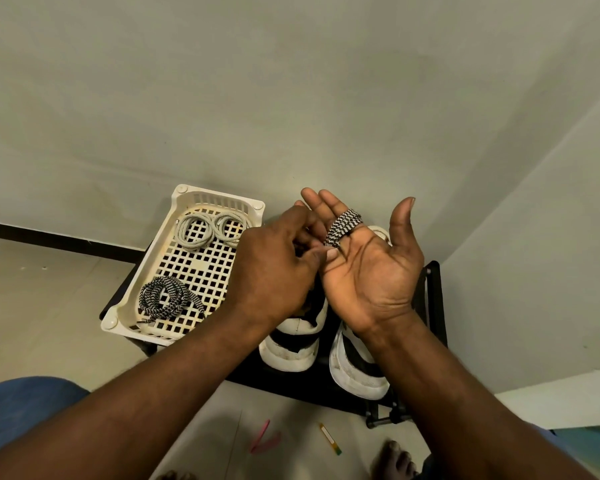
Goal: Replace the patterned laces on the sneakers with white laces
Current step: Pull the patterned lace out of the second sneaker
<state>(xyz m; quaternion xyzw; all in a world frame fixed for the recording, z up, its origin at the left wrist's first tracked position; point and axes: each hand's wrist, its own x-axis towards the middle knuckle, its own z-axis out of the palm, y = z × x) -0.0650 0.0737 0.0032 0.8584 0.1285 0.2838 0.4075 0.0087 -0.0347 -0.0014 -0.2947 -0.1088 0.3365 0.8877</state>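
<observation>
Pink plastic, a small clip (pixel 264 438), lies nearest on the pale floor tiles, with a yellow and green pen (pixel 329 438) just to its right and bare toes (pixel 394 455) beyond that. A blue-clad knee (pixel 25 393) shows at the lower left.

Further out stands a low black rack (pixel 433 289). On it sit two white sneakers with black panels, the left sneaker (pixel 291 351) and the right sneaker (pixel 354 375), side by side with heels toward the camera. Their fronts are hidden behind the hands, so their eyelets cannot be seen.

Above the sneakers the right hand (pixel 368 271) is turned palm up, wide open, fingers straight and thumb held apart. A black and white patterned lace (pixel 343 226) is wound in several turns around its fingers near the thumb side. The left hand (pixel 278 268), seen from the back, has its fingers curled and pinches the loose end of that lace against the base of the right fingers.

To the left on the same rack is a cream plastic basket (pixel 118 313) with a grid floor. In its near end lies a coiled patterned lace (pixel 165 296). In its far end lie two white laces (pixel 194 232), each wound into a ring, touching one another.

Behind everything rises a plain grey wall (pixel 291 98) with a dark skirting strip.
</observation>
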